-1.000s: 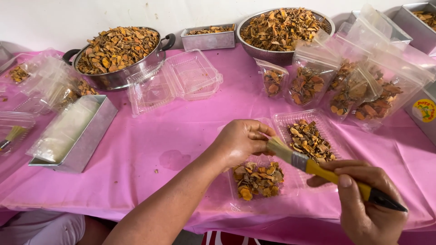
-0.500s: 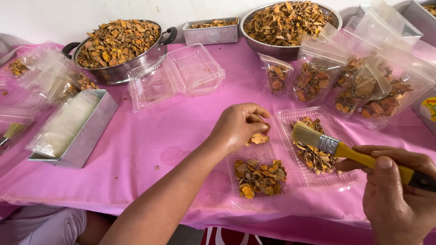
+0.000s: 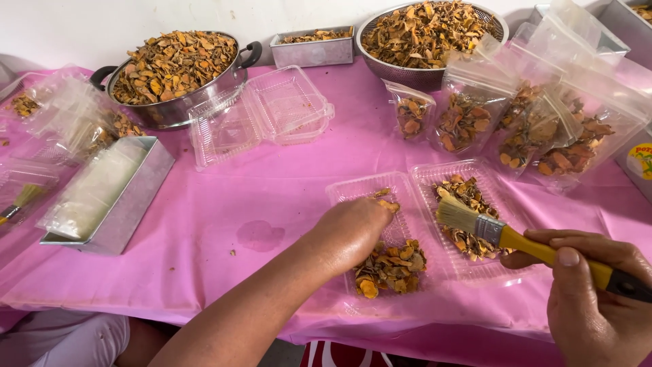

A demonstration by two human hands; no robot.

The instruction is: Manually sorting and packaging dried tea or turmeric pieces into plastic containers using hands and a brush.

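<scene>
Our left hand (image 3: 350,228) pinches one dried slice (image 3: 389,204) over two trays (image 3: 435,178); our right hand (image 3: 591,285) grips one brush (image 3: 502,234) beside them.

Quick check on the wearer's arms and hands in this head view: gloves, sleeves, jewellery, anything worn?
Both hands are bare: no gloves. The left hand and its forearm show no sleeve, watch or bracelet up to the frame edge. The right hand shows no ring on the visible fingers, with short, unpainted nails; its wrist is cut off by the frame, so any sleeve there cannot be seen.

Glossy clear plastic tray (image 3: 421,187), matt pink cloth tablecloth (image 3: 272,204), shiny metal pot (image 3: 183,105), bristly yellow-handled brush (image 3: 516,238)
</scene>
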